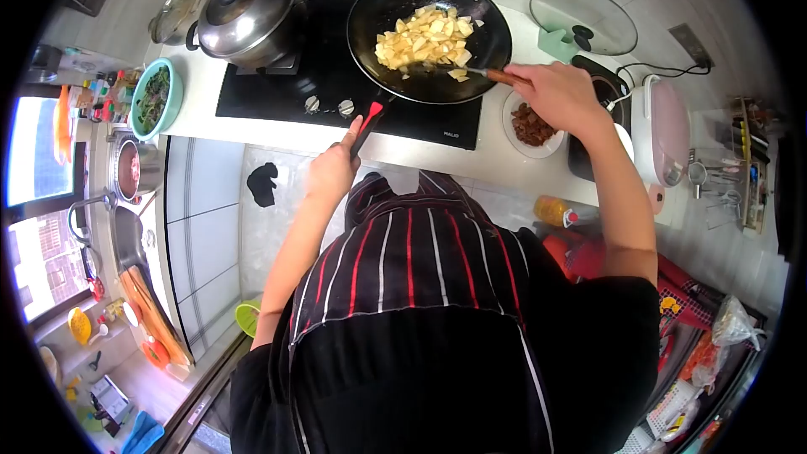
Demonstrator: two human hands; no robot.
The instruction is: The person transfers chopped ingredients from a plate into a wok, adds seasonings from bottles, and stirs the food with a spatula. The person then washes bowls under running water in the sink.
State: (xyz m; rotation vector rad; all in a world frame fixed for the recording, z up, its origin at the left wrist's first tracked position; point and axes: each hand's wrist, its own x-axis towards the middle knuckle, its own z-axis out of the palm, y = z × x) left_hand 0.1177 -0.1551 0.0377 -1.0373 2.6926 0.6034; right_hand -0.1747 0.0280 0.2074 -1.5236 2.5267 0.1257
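A black wok [370,25] sits on the right side of the stove, holding a heap of pale yellow potato pieces [429,36]. My left hand [333,170] is closed around the wok's black and red handle [366,128]. Over the wok's right rim, my right hand [561,94] grips the wooden handle of a spatula [503,77]. The spatula's metal end reaches in at the lower edge of the potatoes, which partly hide it. Just below my right hand, a white plate [545,150] of brown cooked meat pieces [531,128] rests on the counter.
On the stove's left stands a lidded steel pot [252,21]. A mint-green basin [175,101] of leafy greens lies further left. A glass lid [609,21] leans at the back right, near a pink-white appliance [664,130]. An oil bottle [551,211] stands on the floor.
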